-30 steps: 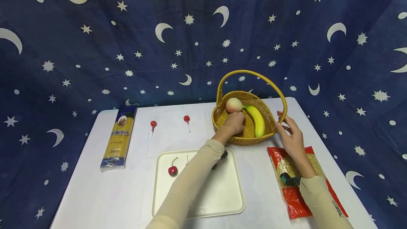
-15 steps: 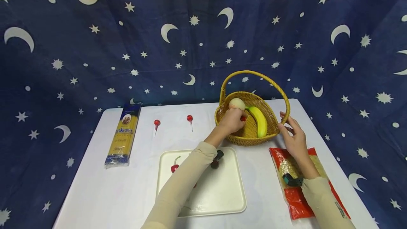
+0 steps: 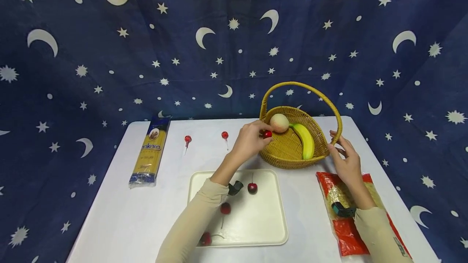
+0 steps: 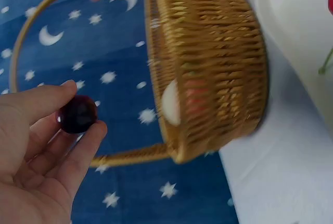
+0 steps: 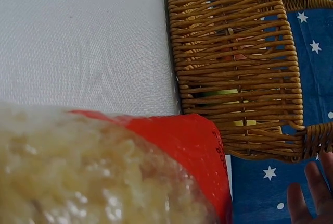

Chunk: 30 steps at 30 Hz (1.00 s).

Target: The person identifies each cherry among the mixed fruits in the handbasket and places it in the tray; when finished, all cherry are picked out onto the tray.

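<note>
My left hand (image 3: 249, 141) pinches a dark red cherry (image 4: 77, 114) between thumb and fingertips. In the head view it is at the left rim of the yellow wicker basket (image 3: 289, 164). A round, pale peach-like fruit (image 3: 279, 123) and a banana (image 3: 307, 142) lie inside the basket. My right hand (image 3: 345, 160) grips the foot of the basket's arched handle (image 3: 338, 119) on the right side. Only its fingertips (image 5: 297, 203) show in the right wrist view. A cream tray (image 3: 263, 230) in front carries several cherries, including one (image 3: 252, 188) with its stem up.
A spaghetti packet (image 3: 150, 151) lies at the left of the white table (image 3: 120, 222). Two red lollipops (image 3: 188, 139) are behind the tray. Under my right forearm lies a red-ended bag of pasta (image 3: 345, 230). A starry dark blue cloth (image 3: 219, 19) hangs behind.
My left hand has come up from inside the basket to its left rim, with a cherry in its fingers. The right hand keeps its grip on the handle. The head view has shifted slightly left.
</note>
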Tool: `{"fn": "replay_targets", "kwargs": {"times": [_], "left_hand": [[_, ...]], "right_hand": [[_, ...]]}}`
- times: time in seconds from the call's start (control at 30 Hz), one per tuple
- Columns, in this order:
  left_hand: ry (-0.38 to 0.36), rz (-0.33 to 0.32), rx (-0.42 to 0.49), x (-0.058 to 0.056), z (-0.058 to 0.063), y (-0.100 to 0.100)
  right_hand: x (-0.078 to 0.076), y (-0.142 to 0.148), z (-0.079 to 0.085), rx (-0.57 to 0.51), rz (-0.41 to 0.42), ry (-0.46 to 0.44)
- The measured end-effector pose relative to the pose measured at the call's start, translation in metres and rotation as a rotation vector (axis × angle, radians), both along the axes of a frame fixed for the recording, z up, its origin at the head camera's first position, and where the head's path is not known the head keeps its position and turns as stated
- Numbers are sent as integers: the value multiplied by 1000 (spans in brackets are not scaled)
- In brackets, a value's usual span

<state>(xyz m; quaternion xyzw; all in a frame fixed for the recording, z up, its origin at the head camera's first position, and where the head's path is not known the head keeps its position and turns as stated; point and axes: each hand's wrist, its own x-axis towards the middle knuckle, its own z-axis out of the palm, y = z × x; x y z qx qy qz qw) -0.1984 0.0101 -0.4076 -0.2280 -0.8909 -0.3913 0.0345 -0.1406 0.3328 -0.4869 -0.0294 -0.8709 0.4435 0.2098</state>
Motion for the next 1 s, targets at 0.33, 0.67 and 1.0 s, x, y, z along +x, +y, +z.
{"fn": "replay_targets", "kwargs": {"times": [0.33, 0.67, 1.0], "left_hand": [[81, 46, 181, 46, 16, -66], [54, 116, 154, 98, 5, -95], [10, 50, 129, 146, -44, -71]], "right_hand": [[1, -1, 2, 4, -4, 11], [2, -3, 2, 19, -7, 2], [1, -3, 2, 1, -5, 9]]}}
